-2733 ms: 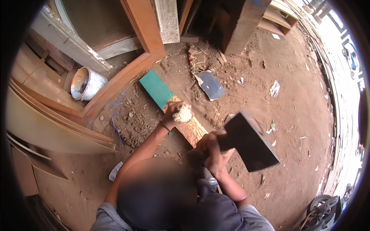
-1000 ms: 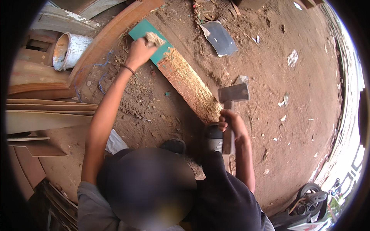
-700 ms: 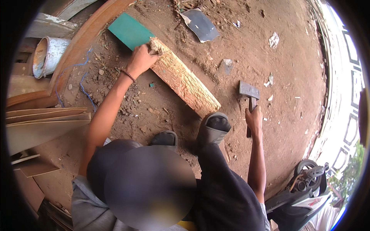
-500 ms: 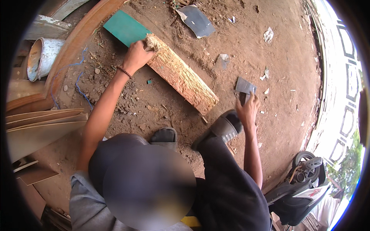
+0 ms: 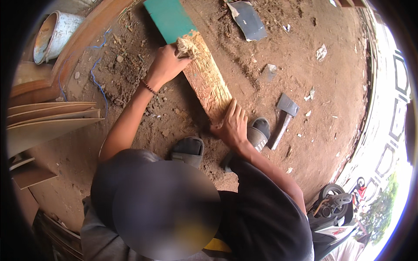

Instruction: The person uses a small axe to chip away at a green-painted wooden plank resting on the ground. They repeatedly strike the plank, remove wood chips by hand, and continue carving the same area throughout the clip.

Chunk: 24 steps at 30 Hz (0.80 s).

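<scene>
A long board (image 5: 204,78) lies diagonally, green at its far end, pale and roughly textured along the rest. My left hand (image 5: 167,65) is closed round a frayed pale clump (image 5: 187,45) on the board, near the edge of the green part. My right hand (image 5: 230,126) grips the board's near end, fingers over its top edge. To the right of it, an axe (image 5: 287,107) with a dark head and wooden handle lies on the dirt. Both of my feet, in dark slides (image 5: 187,150), are just below the board.
A paint-stained bucket (image 5: 54,35) and wooden frame (image 5: 80,39) are at upper left, with leaning sheets (image 5: 52,128) below. Blue string (image 5: 98,78) lies on the dirt. A dark torn sheet (image 5: 248,21) is at the top, a motorbike (image 5: 331,209) at lower right.
My right hand let go of the axe, which now lies flat, and moved left onto the board. My right foot moved from the board's end. The board's far end shifted upward in view.
</scene>
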{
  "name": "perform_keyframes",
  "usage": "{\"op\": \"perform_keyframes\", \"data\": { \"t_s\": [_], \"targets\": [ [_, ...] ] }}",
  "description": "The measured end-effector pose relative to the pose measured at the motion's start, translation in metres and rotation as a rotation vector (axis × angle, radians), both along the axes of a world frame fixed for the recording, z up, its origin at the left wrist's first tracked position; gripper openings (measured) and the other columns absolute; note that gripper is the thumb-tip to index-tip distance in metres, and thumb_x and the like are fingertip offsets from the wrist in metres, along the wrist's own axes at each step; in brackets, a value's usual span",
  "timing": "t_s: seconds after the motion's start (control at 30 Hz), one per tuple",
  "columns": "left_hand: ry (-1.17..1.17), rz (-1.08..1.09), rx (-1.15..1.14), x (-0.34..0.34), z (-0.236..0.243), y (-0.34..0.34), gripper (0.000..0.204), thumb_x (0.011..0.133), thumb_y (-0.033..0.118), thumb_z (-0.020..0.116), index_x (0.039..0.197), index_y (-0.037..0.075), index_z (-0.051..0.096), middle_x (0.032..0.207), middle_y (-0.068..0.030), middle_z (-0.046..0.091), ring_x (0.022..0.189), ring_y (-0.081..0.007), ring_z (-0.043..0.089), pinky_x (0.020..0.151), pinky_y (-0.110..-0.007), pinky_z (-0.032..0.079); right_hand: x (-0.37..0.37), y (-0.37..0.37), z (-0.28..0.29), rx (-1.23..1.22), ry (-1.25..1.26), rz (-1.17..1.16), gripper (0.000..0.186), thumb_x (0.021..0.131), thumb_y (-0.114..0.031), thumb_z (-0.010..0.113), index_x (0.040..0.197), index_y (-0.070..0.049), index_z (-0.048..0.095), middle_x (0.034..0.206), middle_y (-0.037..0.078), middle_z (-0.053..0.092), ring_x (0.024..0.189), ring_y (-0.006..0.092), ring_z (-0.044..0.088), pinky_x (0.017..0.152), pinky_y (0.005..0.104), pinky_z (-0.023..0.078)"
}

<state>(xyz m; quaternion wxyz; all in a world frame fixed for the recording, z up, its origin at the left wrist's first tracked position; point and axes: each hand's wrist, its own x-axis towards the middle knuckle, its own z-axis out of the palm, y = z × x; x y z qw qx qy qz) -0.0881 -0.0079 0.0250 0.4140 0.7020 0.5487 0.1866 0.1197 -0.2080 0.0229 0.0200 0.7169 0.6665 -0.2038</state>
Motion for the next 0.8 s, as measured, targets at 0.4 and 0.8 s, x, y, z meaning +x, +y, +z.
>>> {"op": "perform_keyframes", "data": {
  "t_s": [0.4, 0.8],
  "targets": [
    [-0.243, 0.604, -0.349, -0.032, -0.006, -0.019, 0.028, 0.087, 0.030, 0.071, 0.082, 0.003, 0.066, 0.046, 0.0080, 0.038, 0.036, -0.0018, 0.030, 0.035, -0.024, 0.019, 0.000, 0.031, -0.008, -0.039, 0.582, -0.171, 0.078, 0.085, -0.028, 0.070, 0.139, 0.012, 0.032, 0.130, 0.031, 0.045, 0.122, 0.0450, 0.045, 0.103, 0.0469, 0.040],
    [-0.135, 0.541, -0.428, 0.000, -0.001, -0.030, 0.047, 0.083, 0.028, 0.073, 0.050, 0.013, 0.044, 0.045, 0.0062, 0.039, 0.035, -0.0063, 0.031, 0.036, -0.026, 0.020, 0.011, 0.046, -0.018, -0.020, 0.766, -0.239, 0.039, 0.088, -0.012, 0.061, 0.122, 0.006, 0.057, 0.106, 0.027, 0.062, 0.090, 0.0427, 0.064, 0.077, 0.0441, 0.053]
  ]
}}
